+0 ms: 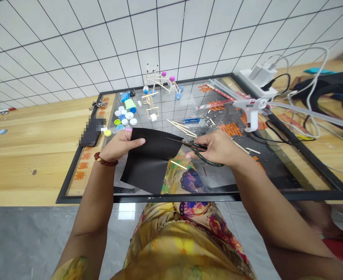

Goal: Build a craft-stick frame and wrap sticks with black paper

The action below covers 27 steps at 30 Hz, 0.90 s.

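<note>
Black paper [151,159] is held up over the near part of a glass-topped table, its lower corner just above the table's black frame [189,197]. The left hand [121,146] grips the sheet's left edge, with the thumb on top and the fingers curled beneath, and a red bead bracelet [105,158] circles that wrist. The right hand [218,147] is closed around the dark handles of a pair of scissors [209,161], whose narrow blades point left and meet the sheet's upper right edge. Loose wooden sticks [183,128] lie just beyond the paper, and a yellow floral garment [186,175] shows through the glass below it. Farther off on the glass stand a small stick model with pink and blue caps [162,81] and a cluster of plastic bottle caps [125,116]. A blue-and-silver tool [190,121] lies near the sticks. To the right, a white glue gun [249,112] rests near a white power strip [256,83] with cables running from it. A wooden desk [28,163] extends beyond the table's left side, and a white tiled wall [130,39] rises behind.
</note>
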### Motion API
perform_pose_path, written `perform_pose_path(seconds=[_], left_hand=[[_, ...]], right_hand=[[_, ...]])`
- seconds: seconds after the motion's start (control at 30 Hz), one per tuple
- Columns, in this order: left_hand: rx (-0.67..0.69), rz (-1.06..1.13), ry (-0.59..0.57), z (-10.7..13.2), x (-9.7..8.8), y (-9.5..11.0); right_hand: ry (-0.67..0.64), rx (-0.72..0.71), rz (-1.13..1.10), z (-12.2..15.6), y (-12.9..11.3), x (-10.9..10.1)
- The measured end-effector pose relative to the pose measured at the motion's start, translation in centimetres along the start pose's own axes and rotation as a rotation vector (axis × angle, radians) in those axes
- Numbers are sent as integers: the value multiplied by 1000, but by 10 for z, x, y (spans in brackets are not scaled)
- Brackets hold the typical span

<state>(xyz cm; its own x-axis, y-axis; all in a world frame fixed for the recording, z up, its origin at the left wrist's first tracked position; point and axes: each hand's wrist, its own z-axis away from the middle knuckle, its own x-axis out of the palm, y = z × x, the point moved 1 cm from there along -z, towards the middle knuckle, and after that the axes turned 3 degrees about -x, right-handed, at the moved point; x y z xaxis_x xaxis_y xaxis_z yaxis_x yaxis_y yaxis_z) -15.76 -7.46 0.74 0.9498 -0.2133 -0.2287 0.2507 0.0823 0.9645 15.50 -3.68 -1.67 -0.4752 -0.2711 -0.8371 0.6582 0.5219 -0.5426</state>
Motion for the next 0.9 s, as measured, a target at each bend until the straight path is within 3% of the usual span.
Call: perform_pose_path(seconds=[0.4,0.9], left_hand=[[-11,30,24,1,2,1],[11,-61,-54,0,2,-3]], right_hand=[[21,-10,10,0,-4,0],[8,-6,23,0,-4,1]])
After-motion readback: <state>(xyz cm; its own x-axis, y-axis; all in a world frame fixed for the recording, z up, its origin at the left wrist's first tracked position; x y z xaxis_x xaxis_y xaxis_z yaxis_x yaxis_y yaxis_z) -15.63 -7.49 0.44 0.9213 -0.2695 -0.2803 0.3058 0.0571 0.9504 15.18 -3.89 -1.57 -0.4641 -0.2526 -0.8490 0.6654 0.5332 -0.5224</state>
